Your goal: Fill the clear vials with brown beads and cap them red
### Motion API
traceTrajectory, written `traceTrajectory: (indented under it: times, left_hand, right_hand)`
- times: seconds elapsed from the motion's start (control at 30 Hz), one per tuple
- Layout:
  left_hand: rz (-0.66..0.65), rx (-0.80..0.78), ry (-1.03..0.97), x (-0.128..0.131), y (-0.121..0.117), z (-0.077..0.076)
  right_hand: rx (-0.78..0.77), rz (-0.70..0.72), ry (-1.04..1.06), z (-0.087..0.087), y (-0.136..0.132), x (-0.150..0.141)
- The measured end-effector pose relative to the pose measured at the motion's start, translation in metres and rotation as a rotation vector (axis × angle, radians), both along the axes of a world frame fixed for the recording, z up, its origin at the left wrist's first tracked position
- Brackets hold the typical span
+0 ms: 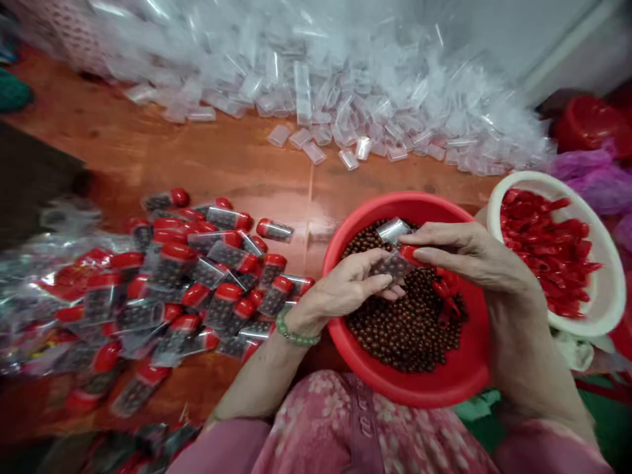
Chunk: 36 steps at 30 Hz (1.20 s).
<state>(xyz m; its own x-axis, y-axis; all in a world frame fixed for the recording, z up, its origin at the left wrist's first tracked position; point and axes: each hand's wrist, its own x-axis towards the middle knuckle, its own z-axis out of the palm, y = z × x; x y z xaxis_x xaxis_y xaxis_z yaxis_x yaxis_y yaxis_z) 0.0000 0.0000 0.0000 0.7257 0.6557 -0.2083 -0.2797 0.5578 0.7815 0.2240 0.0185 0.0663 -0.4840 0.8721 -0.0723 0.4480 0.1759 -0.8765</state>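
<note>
Fingers of the right hand lie close together, pinching a bead-filled clear tube with a red cap at its end; whether the cap is fully seated is hidden. The curled fingers of the left hand press against the tube's lower side, so both hands hold it just above the brown beads in a red plastic basin. A second clear tube lies just beyond the right fingertips, though whether it is held or resting on the beads cannot be told.

Below the fingers, the basin keeps a deep mound of beads, with a few red caps among them near the right wrist. Right of the fingers, a white bowl holds a large pile of red caps.

Left of the fingers, many capped, bead-filled tubes lie spread across the wooden tabletop, more of them in clear bags at the far left. Far beyond the fingertips, a broad heap of empty clear tubes remains, so much stock is unfilled.
</note>
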Motion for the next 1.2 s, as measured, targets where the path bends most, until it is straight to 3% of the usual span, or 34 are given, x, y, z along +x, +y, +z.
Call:
traceTrajectory:
  times: [0.33,0.43,0.6,0.87,1.2]
  left_hand:
    - [0.083,-0.042,-0.035,0.002,0.002,-0.001]
    - [0.094,-0.052,-0.048,0.002,0.002,-0.001]
    - [0.110,-0.028,-0.035,0.002,0.001,0.000]
    - [0.137,-0.005,-0.042,0.002,0.000,0.001]
    - [0.259,0.046,0.010,0.007,-0.001,0.001]
  right_hand:
    - [0.025,0.018,-0.064,0.008,-0.002,0.014]
    - [0.079,-0.034,-0.086,0.008,-0.005,0.013]
    - [0.202,-0.238,0.002,-0.004,-0.009,-0.003]
    - [0.260,-0.201,0.045,-0.017,-0.010,-0.028]
    - [0.419,-0.295,0.006,-0.027,-0.017,-0.041]
